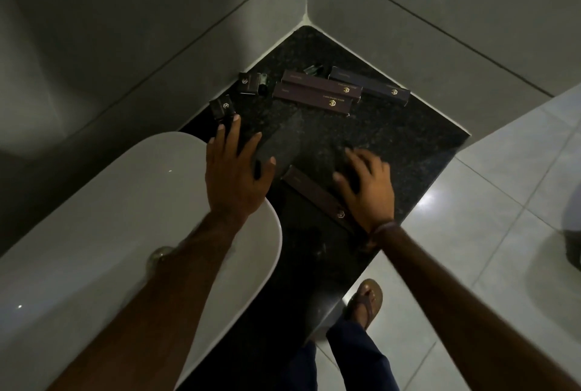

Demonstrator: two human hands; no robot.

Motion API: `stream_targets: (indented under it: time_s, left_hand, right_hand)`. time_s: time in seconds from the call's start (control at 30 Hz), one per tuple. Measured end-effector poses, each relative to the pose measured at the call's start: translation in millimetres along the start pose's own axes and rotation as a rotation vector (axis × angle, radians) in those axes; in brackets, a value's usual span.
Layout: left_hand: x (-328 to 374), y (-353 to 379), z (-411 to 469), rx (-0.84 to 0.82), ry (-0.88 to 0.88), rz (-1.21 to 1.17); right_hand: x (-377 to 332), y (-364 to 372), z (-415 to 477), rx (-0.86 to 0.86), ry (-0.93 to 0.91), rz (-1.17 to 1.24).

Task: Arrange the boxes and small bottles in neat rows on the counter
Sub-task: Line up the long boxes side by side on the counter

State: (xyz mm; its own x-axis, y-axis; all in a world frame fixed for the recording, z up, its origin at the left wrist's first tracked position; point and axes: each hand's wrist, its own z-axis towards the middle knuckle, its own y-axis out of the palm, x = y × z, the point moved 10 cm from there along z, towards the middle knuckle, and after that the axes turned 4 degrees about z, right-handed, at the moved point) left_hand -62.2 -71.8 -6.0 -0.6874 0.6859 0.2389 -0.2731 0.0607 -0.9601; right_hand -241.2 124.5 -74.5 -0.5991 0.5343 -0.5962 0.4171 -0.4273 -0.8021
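**Currently: both hands low over counter, boxes still scattered**

Left hand (234, 170): fingers spread wide, palm down, over sink (94, 217) rim and counter (408, 145) edge. Fingertips reaching toward small box (222, 108) near left wall; middle fingertip just beside or touching it, can't tell which. Dark object under thumb and forefinger, blurred; contact or grip can't be told.

Right hand (366, 189): fingers curled, half open, palm down. Resting over far end of long box (317, 195) lying diagonally near counter front. Looks like touching; a firm grip can't be told, motion blur. Thread band at wrist.

Rest of stock, back corner of counter:
- Two long boxes (317, 93) side by side, touching, roughly parallel.
- Third long box (371, 86) behind them, close to right wall, angled slightly off the pair.
- Second small box (248, 82) by left wall, upright, with small dark bottle (263, 84) just beside it.
- Another dark bottle (312, 69) lying behind the pair, partly hidden.

Small boxes apart from each other, not lined up with long ones. Front long box well apart from the back group, at a different angle.

Dim light; labels unreadable apart from gold logo marks.
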Motion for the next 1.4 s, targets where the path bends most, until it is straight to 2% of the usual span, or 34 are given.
stream_targets:
  time_s: [0.07, 0.17, 0.27, 0.33, 0.53, 0.63, 0.7, 0.83, 0.97, 1.4]
  left_hand:
    - [0, 0, -1, 0.019, 0.003, -0.004]
    - [0, -2, 0, 0.042, 0.010, -0.026]
    - [0, -4, 0, 0.056, 0.012, -0.027]
    - [1, -5, 0, 0.055, 0.010, -0.030]
    - [1, -7, -1, 0.050, -0.006, -0.059]
    - [2, -7, -1, 0.055, -0.009, -0.063]
    - [2, -8, -1, 0.066, -0.009, -0.061]
    - [2, -8, -2, 0.081, -0.005, -0.062]
    - [2, -8, -2, 0.079, -0.007, -0.072]
    - [2, -8, -4, 0.085, -0.008, -0.063]
  right_hand:
    - [-5, 5, 52, -0.020, -0.038, -0.106]
    - [-14, 30, 116, -0.167, -0.147, -0.340]
    - [-14, 50, 141, -0.249, -0.219, -0.524]
    - [-8, 55, 139, -0.270, -0.204, -0.554]
    - [8, 21, 74, -0.197, -0.141, -0.362]
    - [33, -7, 29, -0.139, 0.062, 0.009]
    - [50, -11, 4, -0.113, 0.168, 0.129]
    - [69, -4, -31, -0.123, 0.147, 0.048]
    - [52, 2, -34, -0.156, -0.064, -0.205]
    - [30, 7, -27, -0.166, -0.304, -0.214]
